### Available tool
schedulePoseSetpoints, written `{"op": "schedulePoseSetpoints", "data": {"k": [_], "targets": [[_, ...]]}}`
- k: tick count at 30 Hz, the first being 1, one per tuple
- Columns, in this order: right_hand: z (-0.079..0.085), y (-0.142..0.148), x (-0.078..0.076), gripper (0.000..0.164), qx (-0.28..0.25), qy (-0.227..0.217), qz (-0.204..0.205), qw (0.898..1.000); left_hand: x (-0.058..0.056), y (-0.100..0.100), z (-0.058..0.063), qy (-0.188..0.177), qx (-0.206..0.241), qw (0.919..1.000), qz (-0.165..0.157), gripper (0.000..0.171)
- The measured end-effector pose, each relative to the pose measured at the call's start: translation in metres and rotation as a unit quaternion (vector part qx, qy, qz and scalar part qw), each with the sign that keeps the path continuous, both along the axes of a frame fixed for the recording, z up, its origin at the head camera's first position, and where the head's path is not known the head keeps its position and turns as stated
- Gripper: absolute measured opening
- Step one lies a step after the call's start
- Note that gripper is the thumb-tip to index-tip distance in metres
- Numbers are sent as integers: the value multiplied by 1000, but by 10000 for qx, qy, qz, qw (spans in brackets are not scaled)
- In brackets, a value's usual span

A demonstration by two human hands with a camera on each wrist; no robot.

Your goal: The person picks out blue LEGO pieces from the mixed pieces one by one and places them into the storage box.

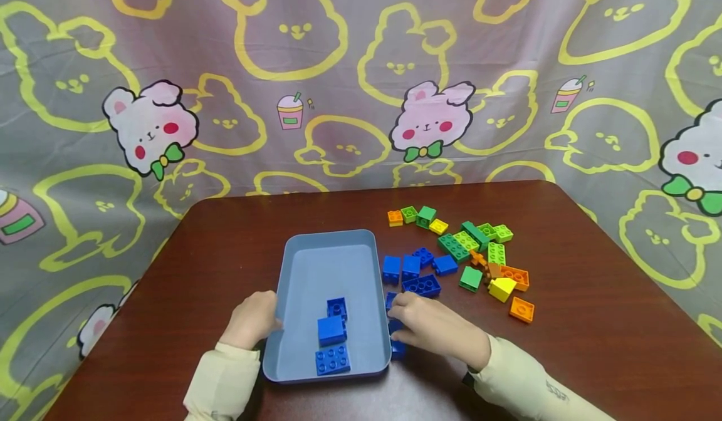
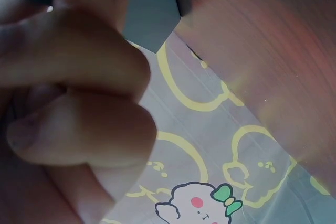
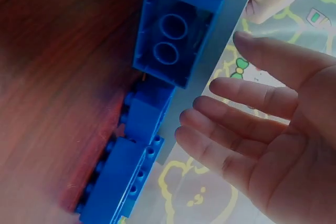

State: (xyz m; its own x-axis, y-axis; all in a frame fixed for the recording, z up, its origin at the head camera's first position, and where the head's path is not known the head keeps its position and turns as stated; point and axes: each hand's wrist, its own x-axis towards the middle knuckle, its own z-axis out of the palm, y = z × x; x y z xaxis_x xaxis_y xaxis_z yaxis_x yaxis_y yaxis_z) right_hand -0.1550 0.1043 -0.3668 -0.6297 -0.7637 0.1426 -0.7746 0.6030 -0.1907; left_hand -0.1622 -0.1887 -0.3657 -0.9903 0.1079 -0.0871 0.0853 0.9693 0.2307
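Observation:
A blue-grey tray lies on the table, holding a blue block with its underside up, a smooth-sided blue block and a studded blue block. My left hand grips the tray's left rim, its fingers curled in the left wrist view. Beside the right rim, my right hand is over several blue blocks and partly hides them. The right wrist view shows that hand's fingers spread and fairly straight, apart from a hollow blue block and the other blue blocks.
More blue blocks lie just right of the tray. Farther right are green blocks, yellow blocks and orange blocks. A cartoon-patterned cloth hangs behind the brown table.

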Motion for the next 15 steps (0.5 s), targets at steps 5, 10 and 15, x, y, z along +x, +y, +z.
{"op": "schedulePoseSetpoints", "data": {"k": [5, 10, 15], "targets": [[-3, 3, 1, 32, 87, -157, 12, 9998, 1, 0, 0, 6, -8, 10000, 7, 21], [-5, 2, 1, 39, 166, -264, 21, 9995, 0, 0, 0, -6, -27, 10000, 31, 21], [-8, 1, 1, 44, 188, -334, -32, 9993, -2, -1, -2, -29, -53, 10000, 29, 21]]}}
